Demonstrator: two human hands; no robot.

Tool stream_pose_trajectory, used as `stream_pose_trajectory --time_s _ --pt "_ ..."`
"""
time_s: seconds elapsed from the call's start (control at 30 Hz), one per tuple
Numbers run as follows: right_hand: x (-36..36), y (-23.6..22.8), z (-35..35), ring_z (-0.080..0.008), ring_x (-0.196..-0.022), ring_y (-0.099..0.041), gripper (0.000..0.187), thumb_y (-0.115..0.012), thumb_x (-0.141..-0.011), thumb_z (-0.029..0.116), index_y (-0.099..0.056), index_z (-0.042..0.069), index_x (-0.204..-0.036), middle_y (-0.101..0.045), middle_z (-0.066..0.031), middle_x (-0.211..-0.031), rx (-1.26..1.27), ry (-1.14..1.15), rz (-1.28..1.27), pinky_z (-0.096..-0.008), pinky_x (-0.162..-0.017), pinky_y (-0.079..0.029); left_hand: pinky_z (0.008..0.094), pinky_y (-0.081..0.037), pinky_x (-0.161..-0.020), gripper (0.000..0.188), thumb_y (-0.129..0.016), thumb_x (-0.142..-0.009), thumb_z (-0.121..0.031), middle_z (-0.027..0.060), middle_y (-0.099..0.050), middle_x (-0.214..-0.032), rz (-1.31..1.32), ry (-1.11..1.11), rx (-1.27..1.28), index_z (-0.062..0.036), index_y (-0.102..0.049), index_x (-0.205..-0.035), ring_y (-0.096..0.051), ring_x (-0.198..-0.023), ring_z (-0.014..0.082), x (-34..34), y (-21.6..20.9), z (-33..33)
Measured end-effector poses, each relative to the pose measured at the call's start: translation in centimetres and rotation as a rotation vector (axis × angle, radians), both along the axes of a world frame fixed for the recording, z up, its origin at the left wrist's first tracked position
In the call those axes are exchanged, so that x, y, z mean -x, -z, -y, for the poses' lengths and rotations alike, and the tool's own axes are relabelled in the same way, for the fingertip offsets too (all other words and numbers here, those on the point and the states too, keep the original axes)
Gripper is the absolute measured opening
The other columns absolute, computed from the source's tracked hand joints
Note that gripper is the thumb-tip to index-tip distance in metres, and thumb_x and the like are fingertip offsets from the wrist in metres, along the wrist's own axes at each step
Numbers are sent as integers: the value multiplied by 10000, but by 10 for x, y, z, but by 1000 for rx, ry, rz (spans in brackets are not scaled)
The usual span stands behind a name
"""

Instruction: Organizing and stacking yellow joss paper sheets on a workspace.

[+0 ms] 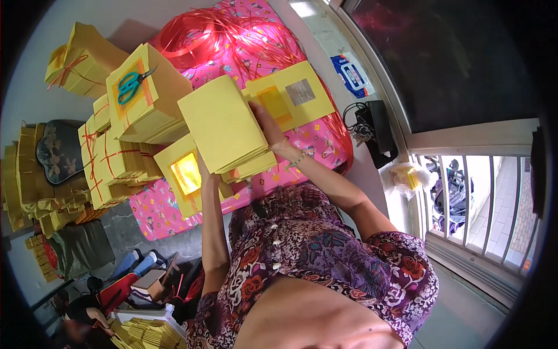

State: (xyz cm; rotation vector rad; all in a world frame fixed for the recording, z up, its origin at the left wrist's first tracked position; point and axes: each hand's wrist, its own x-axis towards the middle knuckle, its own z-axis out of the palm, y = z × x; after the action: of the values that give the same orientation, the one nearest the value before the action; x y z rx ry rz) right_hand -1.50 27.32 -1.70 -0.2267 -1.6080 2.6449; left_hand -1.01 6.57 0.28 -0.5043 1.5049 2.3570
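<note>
Between my two hands is a thick stack of folded yellow paper [224, 125], raised over the pink table cover. My right hand [268, 125] grips its right side, fingers partly hidden behind it. At the lower left edge my left hand [207, 173] presses against the stack, its fingers mostly out of sight. Under and beside the stack lie flat yellow sheets: one with a shiny gold square [186, 173] at the left, another with a silver square [300, 92] at the right. Green-handled scissors [131, 86] rest on a tall yellow paper pile [152, 119] to the left.
Bundles tied with red string [110, 154] stand at the left. A coil of red plastic ribbon [195, 38] lies on the pink cover [250, 200]. Along the right ledge sit a wipes pack [351, 75] and a black case with cables [381, 134]. Another person [87, 317] is at lower left.
</note>
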Motion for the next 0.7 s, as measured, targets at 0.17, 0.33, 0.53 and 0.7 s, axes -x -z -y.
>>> stream_pose_trajectory --time_s 0.17,0.33,0.53,0.7 --pt "-29 28 -77 -167 -898 -646 240 -551 -997 247 -619 59 -1129 -668 -76 -969 -599 490 125 -297 -771 -511 392 -344 -1129 680 -350 -1029 -530 120 -399 -1496 -60 -23 -2 -31 -297 -1488 -410 -1364 259 6 -21 -10" --pt "-79 89 -161 -298 -896 -654 219 -645 -906 211 -590 53 -1047 -613 -164 -982 -1197 620 292 -405 -755 -531 392 -268 -1171 674 -345 -1039 -487 179 -320 -1549 -240 -53 93 -29 -229 -1520 -358 -1409 280 3 -13 20" --pt "-107 111 -188 -410 -944 -621 218 -649 -870 218 -556 56 -982 -577 -195 -1025 -1450 403 559 -515 -767 -519 415 -417 -1046 496 -416 -1041 -377 181 -529 -1371 -240 -241 313 -61 -429 -1424 -536 -1237 280 -41 -35 27" --pt "-111 111 -187 -395 -894 -634 217 -652 -872 215 -570 55 -994 -590 -174 -1036 -1530 368 536 -501 -762 -522 337 -470 -932 382 -465 -1040 -264 126 -604 -1235 -288 -235 443 -34 -516 -1341 -591 -1076 194 -90 -41 22"
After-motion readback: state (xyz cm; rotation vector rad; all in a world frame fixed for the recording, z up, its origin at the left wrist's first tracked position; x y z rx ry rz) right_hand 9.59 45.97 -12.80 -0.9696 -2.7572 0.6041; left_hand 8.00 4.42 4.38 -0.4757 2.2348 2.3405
